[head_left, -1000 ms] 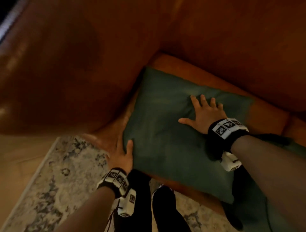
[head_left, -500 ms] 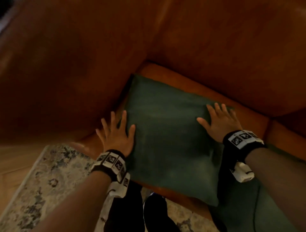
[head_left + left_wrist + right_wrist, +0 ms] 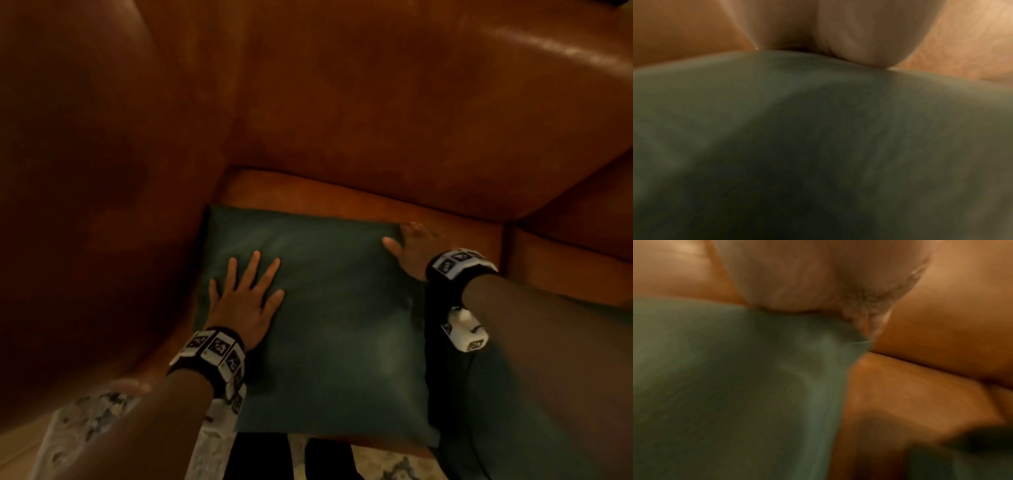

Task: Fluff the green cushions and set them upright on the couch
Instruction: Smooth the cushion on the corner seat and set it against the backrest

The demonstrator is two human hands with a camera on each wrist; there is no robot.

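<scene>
A square green cushion lies flat on the brown leather couch seat, tucked into the corner by the armrest. My left hand rests palm down on its left part with the fingers spread and straight. My right hand sits at the cushion's far right corner, thumb on the fabric and fingers reaching past the edge; it is blurred. The left wrist view shows the green cushion filling the frame under the palm. In the right wrist view the cushion's corner meets the hand. A second green cushion lies under my right forearm.
The couch armrest rises at the left and the backrest stands behind the cushion. A seam splits the seat at the right. A patterned rug and the person's dark legs lie in front.
My left hand has moved from the cushion's left edge onto its top. The right hand slid to the far right corner. The cushion lies squarer to the couch.
</scene>
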